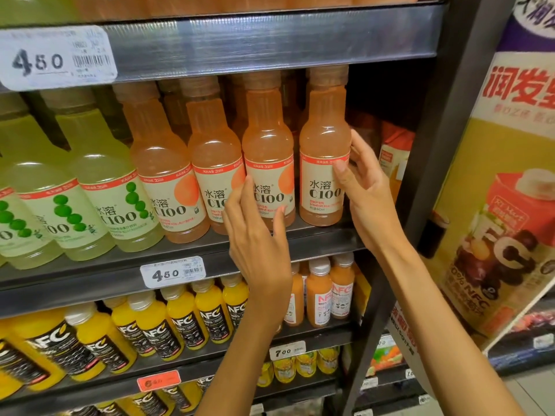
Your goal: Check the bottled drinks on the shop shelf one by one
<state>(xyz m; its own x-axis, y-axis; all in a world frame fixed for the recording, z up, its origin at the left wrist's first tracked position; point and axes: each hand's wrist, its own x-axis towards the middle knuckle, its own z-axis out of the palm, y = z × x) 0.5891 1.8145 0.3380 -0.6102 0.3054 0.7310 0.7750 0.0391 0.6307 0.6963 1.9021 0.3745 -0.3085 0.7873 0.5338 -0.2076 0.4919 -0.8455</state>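
A row of orange C100 bottles stands on the middle shelf. My right hand holds the rightmost orange bottle, thumb on the front of its label and fingers round its right side. The bottle stands upright on the shelf. My left hand is raised in front of the neighbouring orange bottle, fingers straight, fingertips touching the lower label. Two more orange bottles stand further left.
Pale green C100 bottles fill the shelf's left part. An orange carton sits right of the bottles, by the dark upright post. Below are yellow NFC bottles, orange NFC bottles and a price tag. A juice poster hangs at right.
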